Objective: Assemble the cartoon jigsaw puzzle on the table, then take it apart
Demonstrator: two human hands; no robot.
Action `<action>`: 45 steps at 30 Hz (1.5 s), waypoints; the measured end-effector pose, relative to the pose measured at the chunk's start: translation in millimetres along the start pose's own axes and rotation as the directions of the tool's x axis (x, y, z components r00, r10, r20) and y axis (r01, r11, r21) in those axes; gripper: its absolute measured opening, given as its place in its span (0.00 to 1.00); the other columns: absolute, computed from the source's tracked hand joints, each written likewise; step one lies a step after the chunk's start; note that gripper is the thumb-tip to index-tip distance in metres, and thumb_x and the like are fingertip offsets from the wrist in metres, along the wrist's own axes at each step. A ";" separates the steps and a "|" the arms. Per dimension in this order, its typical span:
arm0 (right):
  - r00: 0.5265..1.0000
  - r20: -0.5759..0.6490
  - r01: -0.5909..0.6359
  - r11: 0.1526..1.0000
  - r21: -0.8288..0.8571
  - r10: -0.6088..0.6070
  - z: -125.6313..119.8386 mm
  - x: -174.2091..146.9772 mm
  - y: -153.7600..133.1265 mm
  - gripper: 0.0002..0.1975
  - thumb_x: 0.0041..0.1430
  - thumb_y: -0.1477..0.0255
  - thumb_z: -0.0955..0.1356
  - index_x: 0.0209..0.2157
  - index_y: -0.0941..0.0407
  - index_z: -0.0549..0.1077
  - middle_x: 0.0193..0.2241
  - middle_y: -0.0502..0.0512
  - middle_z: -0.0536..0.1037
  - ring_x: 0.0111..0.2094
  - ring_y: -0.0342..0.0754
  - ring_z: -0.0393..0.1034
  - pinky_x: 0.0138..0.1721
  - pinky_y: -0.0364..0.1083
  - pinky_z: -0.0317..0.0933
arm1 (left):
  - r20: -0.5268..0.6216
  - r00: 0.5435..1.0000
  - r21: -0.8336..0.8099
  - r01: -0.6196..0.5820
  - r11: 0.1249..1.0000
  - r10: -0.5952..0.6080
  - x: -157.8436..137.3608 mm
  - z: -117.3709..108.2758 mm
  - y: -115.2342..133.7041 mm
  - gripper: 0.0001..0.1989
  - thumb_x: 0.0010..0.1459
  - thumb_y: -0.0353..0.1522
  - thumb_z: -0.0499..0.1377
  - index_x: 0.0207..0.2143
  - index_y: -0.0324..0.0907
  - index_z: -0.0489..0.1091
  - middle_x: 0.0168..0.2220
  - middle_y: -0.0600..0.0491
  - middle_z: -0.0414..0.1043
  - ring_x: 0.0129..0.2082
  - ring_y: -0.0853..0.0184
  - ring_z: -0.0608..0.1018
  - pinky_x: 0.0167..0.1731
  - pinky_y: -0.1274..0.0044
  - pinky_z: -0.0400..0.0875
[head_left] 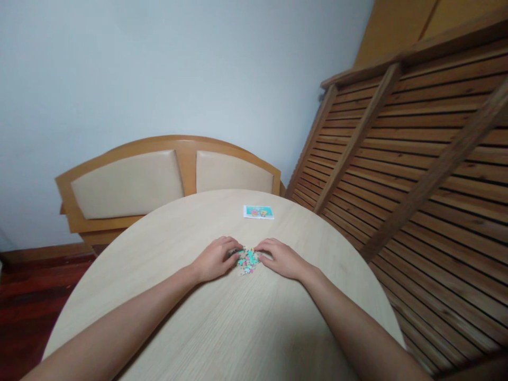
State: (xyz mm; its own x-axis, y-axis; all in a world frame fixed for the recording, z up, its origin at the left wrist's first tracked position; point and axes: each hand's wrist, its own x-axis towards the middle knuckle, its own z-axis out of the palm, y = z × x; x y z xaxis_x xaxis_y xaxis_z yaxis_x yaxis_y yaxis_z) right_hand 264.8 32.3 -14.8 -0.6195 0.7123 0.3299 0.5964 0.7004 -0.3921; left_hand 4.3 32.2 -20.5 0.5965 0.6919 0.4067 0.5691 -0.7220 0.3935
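A small heap of jigsaw puzzle pieces point(248, 258), turquoise, pink, white and beige, lies near the middle of the round table. My left hand point(217, 258) rests at the heap's left side, thumb and fingers apart and curved around its edge. From the right, my right hand point(281, 257) borders the same heap, its fingers also apart. Both sets of fingertips touch or nearly touch the outer pieces, and neither hand visibly grips one. Beyond the heap lies a small printed picture card point(259, 212) with cartoon figures on a turquoise ground.
The round pale wood table point(190, 323) fills the foreground. Behind it a wooden headboard point(186, 148) with cream panels stands against the pale wall point(178, 63). A large slatted wooden frame point(397, 174) leans at the right. Dark red flooring point(32, 301) shows at lower left.
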 end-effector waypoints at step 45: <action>0.949 -0.177 -0.263 0.965 0.013 0.262 -4.1 -2.9 14.8 0.12 0.63 0.70 0.66 0.44 0.55 0.79 0.36 0.55 0.82 0.37 0.50 0.76 0.41 0.47 0.65 | -0.068 0.987 0.001 0.148 0.989 -0.148 2.0 13.4 9.0 0.09 0.65 0.37 0.57 0.39 0.44 0.75 0.37 0.50 0.78 0.39 0.61 0.77 0.42 0.72 0.69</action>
State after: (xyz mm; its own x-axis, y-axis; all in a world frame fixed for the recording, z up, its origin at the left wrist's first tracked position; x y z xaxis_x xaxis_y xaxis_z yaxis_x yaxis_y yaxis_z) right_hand 277.6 40.8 -18.1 -0.3416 0.8672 0.3624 0.7317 0.4874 -0.4765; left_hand 18.1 27.0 -27.2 0.4662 0.7896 0.3990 0.6520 -0.6115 0.4483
